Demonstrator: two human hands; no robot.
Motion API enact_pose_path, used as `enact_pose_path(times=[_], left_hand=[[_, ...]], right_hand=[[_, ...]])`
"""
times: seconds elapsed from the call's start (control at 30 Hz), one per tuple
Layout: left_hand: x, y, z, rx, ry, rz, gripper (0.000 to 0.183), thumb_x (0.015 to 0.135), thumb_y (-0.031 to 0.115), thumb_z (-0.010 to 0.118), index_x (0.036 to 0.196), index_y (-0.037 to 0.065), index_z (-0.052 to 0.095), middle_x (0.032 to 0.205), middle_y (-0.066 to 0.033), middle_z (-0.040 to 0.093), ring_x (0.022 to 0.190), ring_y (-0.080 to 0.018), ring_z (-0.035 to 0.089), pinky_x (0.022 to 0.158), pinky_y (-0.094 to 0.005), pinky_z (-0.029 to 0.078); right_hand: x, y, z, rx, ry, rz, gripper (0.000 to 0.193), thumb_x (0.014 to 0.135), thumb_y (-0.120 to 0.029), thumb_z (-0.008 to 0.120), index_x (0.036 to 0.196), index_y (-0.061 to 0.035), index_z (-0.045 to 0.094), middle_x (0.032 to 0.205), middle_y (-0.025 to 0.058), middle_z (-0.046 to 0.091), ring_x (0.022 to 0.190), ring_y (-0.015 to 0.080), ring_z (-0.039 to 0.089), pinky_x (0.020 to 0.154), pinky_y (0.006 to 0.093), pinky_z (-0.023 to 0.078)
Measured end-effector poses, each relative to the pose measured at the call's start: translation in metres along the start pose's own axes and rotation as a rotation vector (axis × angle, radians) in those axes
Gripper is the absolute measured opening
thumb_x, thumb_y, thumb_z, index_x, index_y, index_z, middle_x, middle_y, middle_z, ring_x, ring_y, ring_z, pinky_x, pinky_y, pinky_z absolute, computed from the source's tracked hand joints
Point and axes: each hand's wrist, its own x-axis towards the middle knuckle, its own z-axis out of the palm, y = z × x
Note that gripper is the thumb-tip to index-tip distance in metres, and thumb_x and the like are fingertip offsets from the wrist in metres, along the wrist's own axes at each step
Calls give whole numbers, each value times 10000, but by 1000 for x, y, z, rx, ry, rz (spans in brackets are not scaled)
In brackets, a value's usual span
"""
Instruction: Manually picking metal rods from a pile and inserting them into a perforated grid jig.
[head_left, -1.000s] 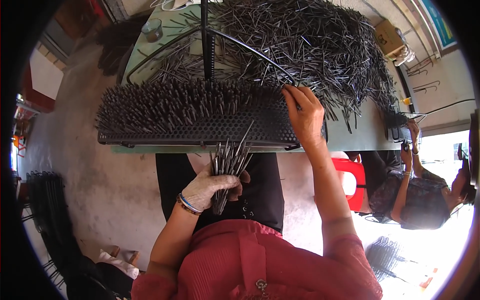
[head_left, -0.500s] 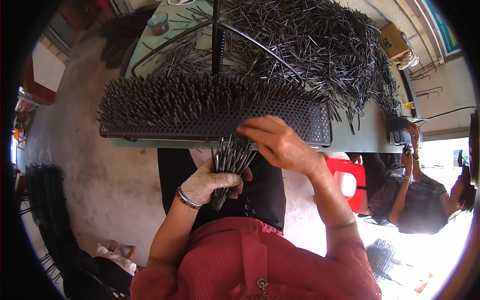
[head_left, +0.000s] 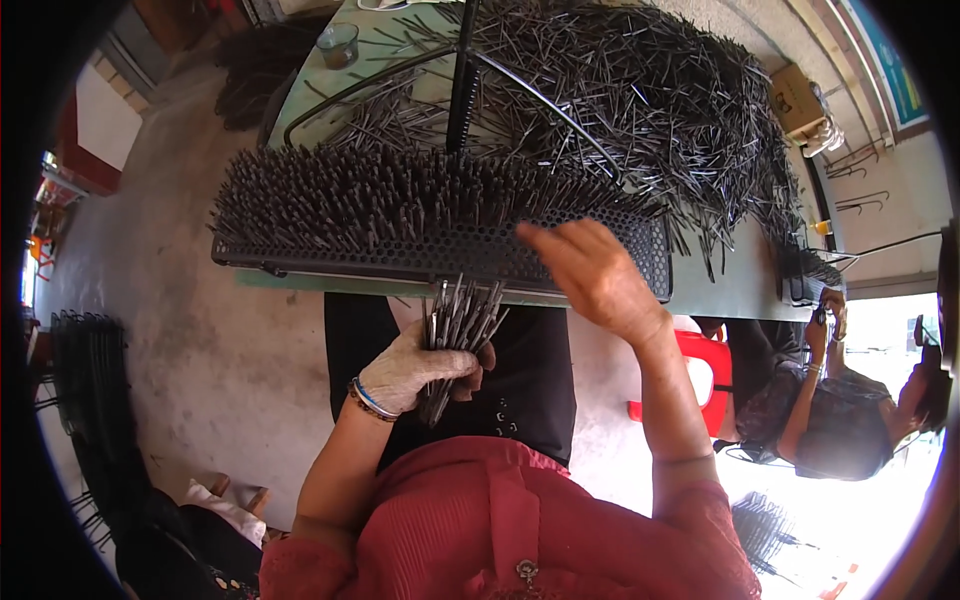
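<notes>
My left hand [head_left: 420,368], in a pale glove with dark fingertips, is wrapped round a bundle of thin black rods [head_left: 460,325]. The bundle stands roughly upright in front of my lap, just below the table edge. Over the right part of a long black perforated rack [head_left: 480,252] hovers my bare right hand [head_left: 595,280]. Its fingers are drawn together and slightly blurred; what they hold, if anything, is too small to make out. Many short black rods [head_left: 340,200] stand upright in the holes along the rack's left and back, while holes show bare at its front and right.
A large heap of loose black rods [head_left: 640,90] covers the green table [head_left: 745,285] behind the rack. A black bent-rod frame [head_left: 465,90] rises behind it. A glass cup [head_left: 338,45] stands far left. Another person [head_left: 845,420] works at right, near a red stool [head_left: 705,380].
My right hand has moved right and slightly down, away from the bundle's top, and now hovers over the rack's right part. My left hand still holds the bundle. The whole view has shifted slightly.
</notes>
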Motion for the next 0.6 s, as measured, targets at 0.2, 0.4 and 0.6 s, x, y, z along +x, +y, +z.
enact_pose_path(times=[0.2, 0.4, 0.6], left_hand=[[-17, 10, -1, 37, 124, 312, 216, 823, 59, 675, 1015, -21, 616, 812, -69, 650, 679, -153, 632, 621, -274, 519], [-22, 16, 4, -83, 228, 458, 318, 806, 64, 678, 1097, -21, 580, 890, -81, 650, 723, -169, 638, 645, -301, 527], [-12, -2, 12, -151, 94, 174, 442, 780, 98, 692, 1187, 9, 546, 962, -65, 636, 766, -153, 626, 654, -279, 521]], right_hand=[[8, 7, 16, 519, 419, 486, 592, 819, 55, 637, 1376, -24, 453, 881, 64, 617, 747, 119, 622, 719, 262, 507], [19, 21, 43, 380, 602, 428, 456, 805, 49, 671, 1246, -10, 573, 892, 76, 646, 742, 129, 635, 717, 263, 520], [23, 15, 51, 320, 682, 449, 431, 805, 33, 685, 1221, -21, 585, 901, 87, 678, 747, 135, 663, 708, 260, 531]])
